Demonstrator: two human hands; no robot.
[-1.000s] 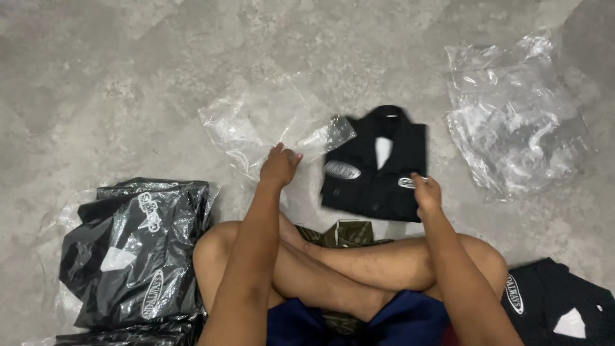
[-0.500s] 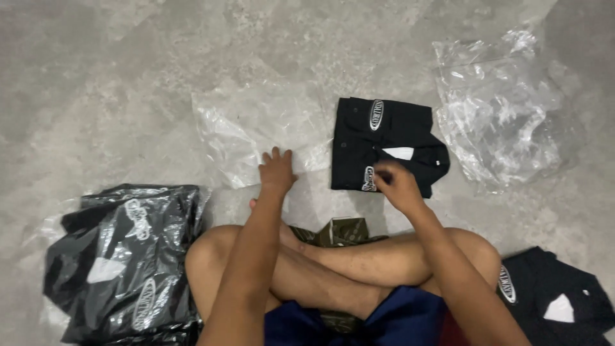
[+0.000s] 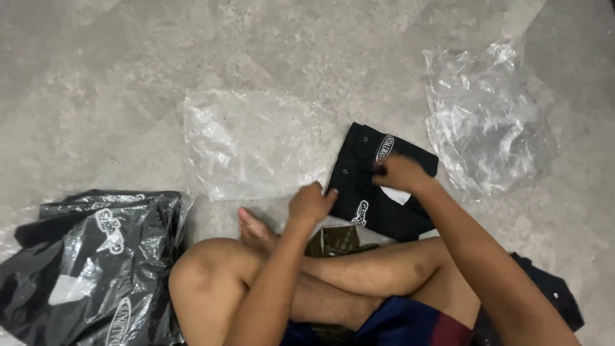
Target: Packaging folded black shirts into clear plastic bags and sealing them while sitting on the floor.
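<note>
— Blue shorts and crossed bare legs fill the near edge; what's beyond them?

— My left hand [image 3: 311, 204] sits curled, fingers together, touching the near-left corner of the folded black shirt [image 3: 378, 186]. My right hand [image 3: 398, 173] rests on top of that shirt near its middle; whether it pinches cloth I cannot tell.

— Where does the shirt lie?

— On the grey floor [image 3: 128, 77], just past my knees, between two clear plastic bags: one flat bag [image 3: 250, 144] touching its left edge, one crumpled bag [image 3: 487, 122] to the right.

— Which step?

— Lining the shirt up at the flat bag, I judge. Next calls for opening the bag's mouth. Bagged shirts [image 3: 90, 263] pile at my left.
</note>
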